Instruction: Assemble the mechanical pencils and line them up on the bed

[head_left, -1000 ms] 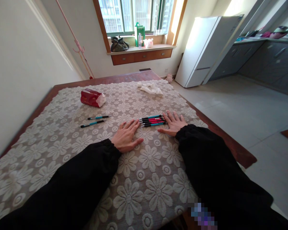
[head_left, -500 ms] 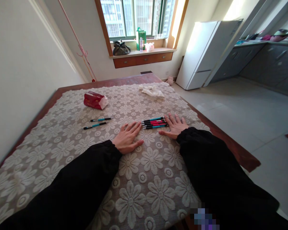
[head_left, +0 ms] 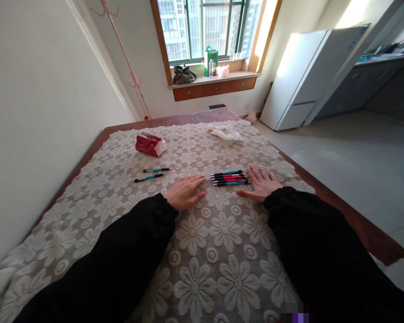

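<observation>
Several pens, blue-and-black and red-and-black, lie side by side in a compact row on the lace tablecloth. Just left of their tips is my left hand, apart from them, fingers extended and nothing held. My right hand rests flat with spread fingers against the other ends of the row. Two more blue-and-black pens, an upper pen and a lower pen, lie separately to the left, beyond my left hand.
A red tissue pack lies at the back left of the table. Crumpled white plastic lies at the back right. Beyond stand a pink coat rack, a window sill with bags, and a white fridge.
My left hand has drawn back from the pen tips, leaving a gap. My right hand stays at the other ends. The whole view has shifted, so things appear further right.
</observation>
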A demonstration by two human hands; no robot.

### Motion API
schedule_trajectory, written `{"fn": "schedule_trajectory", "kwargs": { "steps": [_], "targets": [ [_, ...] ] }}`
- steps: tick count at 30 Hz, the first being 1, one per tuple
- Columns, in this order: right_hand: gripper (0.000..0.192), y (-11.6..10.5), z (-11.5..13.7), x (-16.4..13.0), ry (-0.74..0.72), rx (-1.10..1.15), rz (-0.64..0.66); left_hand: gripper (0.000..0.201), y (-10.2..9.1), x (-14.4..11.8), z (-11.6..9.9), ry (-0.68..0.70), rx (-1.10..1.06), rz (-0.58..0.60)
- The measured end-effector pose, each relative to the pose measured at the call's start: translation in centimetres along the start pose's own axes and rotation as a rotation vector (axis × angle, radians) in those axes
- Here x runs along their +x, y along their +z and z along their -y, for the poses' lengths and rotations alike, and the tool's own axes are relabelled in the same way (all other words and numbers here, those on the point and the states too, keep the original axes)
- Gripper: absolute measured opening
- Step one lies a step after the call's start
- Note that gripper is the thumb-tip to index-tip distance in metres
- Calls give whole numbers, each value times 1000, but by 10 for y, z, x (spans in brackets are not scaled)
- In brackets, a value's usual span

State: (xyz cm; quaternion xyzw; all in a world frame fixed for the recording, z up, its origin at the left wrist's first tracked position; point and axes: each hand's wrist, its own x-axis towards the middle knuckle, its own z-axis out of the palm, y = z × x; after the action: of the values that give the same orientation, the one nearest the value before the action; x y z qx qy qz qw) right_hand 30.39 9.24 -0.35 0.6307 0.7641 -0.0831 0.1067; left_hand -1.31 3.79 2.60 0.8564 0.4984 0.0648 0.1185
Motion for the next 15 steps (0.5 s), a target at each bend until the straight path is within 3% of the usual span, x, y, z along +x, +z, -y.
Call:
{"fn": "schedule_trajectory", "kwargs": {
  "steps": [2, 5, 8, 12, 15],
  "targets": [
    [123, 0, -1, 1, -2, 3, 2, 32, -23, -5, 19, -125, 22, -75],
    [126, -1, -2, 2, -19, 29, -21, 23, -52, -15, 56, -357, 146, -156],
    [125, -4, -3, 4, -74, 84, -102, 19, -63, -24, 88, -564, 240, -49],
    [108, -7, 5, 6, -306, 141, -497, 9, -61, -25, 103, -555, 185, 47],
    [87, -9, 16, 2, -589, 167, -773, 11, -67, -22, 87, -502, 143, 36]
  ]
}}
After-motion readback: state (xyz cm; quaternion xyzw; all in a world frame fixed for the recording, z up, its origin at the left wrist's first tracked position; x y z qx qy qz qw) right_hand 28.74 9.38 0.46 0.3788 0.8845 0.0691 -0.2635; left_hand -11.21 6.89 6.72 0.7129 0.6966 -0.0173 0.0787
